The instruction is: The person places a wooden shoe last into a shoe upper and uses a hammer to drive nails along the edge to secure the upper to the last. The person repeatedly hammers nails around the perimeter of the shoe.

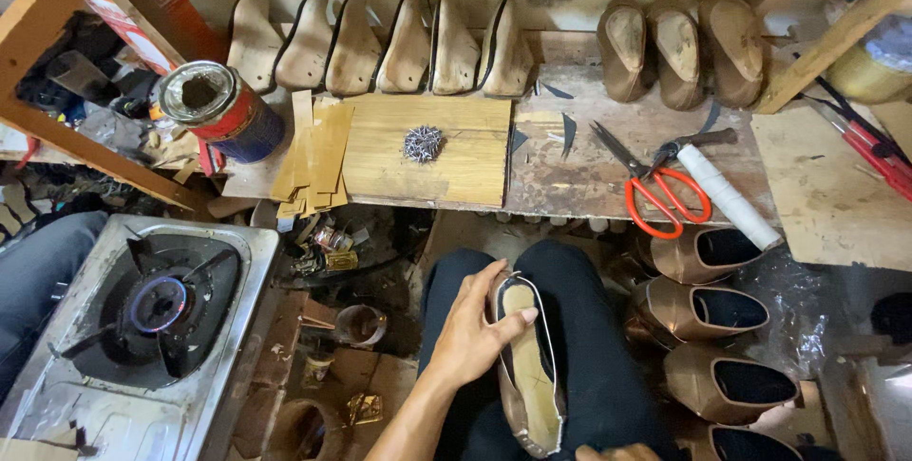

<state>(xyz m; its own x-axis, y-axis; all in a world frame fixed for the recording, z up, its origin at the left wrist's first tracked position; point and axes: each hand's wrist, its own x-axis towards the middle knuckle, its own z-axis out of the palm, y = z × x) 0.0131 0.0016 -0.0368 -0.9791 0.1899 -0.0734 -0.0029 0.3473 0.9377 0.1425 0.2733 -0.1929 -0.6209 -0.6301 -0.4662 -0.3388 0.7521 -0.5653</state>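
Left hand (pixel 472 333) pressing on lasted shoe (pixel 528 366) across lap, grip wrapped around it; long axis running away from body; right hand (pixel 617 452) barely visible, grip indeterminate.

— What sort of place are we looking at?
— A shoemaker's workshop. Wooden lasts (pixel 408 43) are leaning along the wall, orange-handled scissors (pixel 655 190) and a heap of small nails (pixel 423 144) are lying on the scarred workbench (pixel 570 176), and unfinished bronze shoes (pixel 722 314) are waiting beside a burning gas stove (pixel 157 314).
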